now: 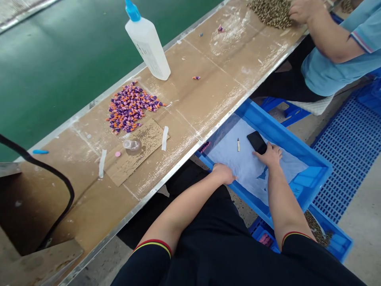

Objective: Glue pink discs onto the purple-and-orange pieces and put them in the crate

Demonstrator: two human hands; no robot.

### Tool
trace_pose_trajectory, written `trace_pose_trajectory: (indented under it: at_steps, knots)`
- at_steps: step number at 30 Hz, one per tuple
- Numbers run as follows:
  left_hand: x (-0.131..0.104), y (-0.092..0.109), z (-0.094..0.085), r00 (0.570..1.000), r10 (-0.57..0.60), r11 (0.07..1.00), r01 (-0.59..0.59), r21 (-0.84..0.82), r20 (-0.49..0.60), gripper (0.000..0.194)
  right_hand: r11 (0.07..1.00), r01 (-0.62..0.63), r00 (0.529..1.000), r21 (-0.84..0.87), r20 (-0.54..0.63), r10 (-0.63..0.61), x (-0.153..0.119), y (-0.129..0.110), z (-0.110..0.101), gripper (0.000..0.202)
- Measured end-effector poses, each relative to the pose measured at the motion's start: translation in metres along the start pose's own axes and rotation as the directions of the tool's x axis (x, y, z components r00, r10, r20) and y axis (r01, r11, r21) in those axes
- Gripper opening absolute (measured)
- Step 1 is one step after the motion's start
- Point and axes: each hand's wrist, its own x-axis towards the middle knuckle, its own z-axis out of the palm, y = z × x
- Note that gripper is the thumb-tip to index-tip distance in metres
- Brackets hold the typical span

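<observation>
My left hand point(224, 174) is closed over the near rim of a blue plastic crate point(318, 170) beside the table, its fingertips partly hidden. Inside the crate, my right hand point(271, 155) grips the lower end of a black smartphone point(256, 142), thumb on one side and fingers on the other. Beneath the phone, a whitish sheet point(229, 157) lines the crate. A small pale piece with a dark tip point(238, 145) rests on that sheet, left of the phone. Pink and dark small parts point(204, 147) lie in the crate's left corner, partly under the table edge.
On the brown table point(175, 131) stand a white bottle with a blue cap point(151, 49) and a heap of purple-orange pieces point(131, 107). A small clear cup point(131, 144) sits on cardboard point(125, 169). A co-worker's hand point(305, 11) touches a brassy pile point(270, 12).
</observation>
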Motion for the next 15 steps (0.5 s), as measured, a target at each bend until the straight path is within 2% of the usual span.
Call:
trace_pose_trajectory:
  at_steps: [2, 4, 6, 8, 9, 11, 15]
  knots:
    - [-0.001, 0.001, 0.0, 0.999, -0.014, 1.0, 0.013, -0.015, -0.044, 0.051, 0.996, 0.091, 0.993, -0.003, -0.079, -0.091, -0.008, -0.016, 0.003, 0.086]
    - [0.001, 0.001, 0.001, 0.993, -0.037, 0.999, 0.033, -0.037, -0.11, 0.054, 0.952, 0.307, 0.947, -0.006, -0.101, -0.306, -0.016, -0.04, 0.009, 0.073]
    - [0.007, -0.001, 0.0, 0.981, -0.082, 0.996, 0.072, -0.059, -0.177, 0.058, 0.836, 0.549, 0.834, -0.019, -0.051, -0.549, -0.022, -0.07, 0.018, 0.064]
    - [0.015, -0.006, -0.001, 0.964, -0.149, 0.988, 0.134, -0.081, -0.222, 0.062, 0.702, 0.712, 0.702, -0.03, 0.018, -0.712, -0.023, -0.1, 0.03, 0.061]
    - [0.02, -0.009, -0.001, 0.954, -0.188, 0.981, 0.17, -0.094, -0.234, 0.065, 0.654, 0.756, 0.655, -0.031, 0.049, -0.754, -0.022, -0.113, 0.036, 0.06]
    - [0.029, -0.015, -0.003, 0.935, -0.26, 0.964, 0.238, -0.12, -0.239, 0.073, 0.601, 0.799, 0.6, -0.028, 0.101, -0.793, -0.019, -0.133, 0.047, 0.059]
    - [0.04, -0.022, -0.005, 0.907, -0.352, 0.933, 0.32, -0.165, -0.232, 0.081, 0.557, 0.83, 0.553, -0.023, 0.164, -0.817, -0.012, -0.149, 0.063, 0.056]
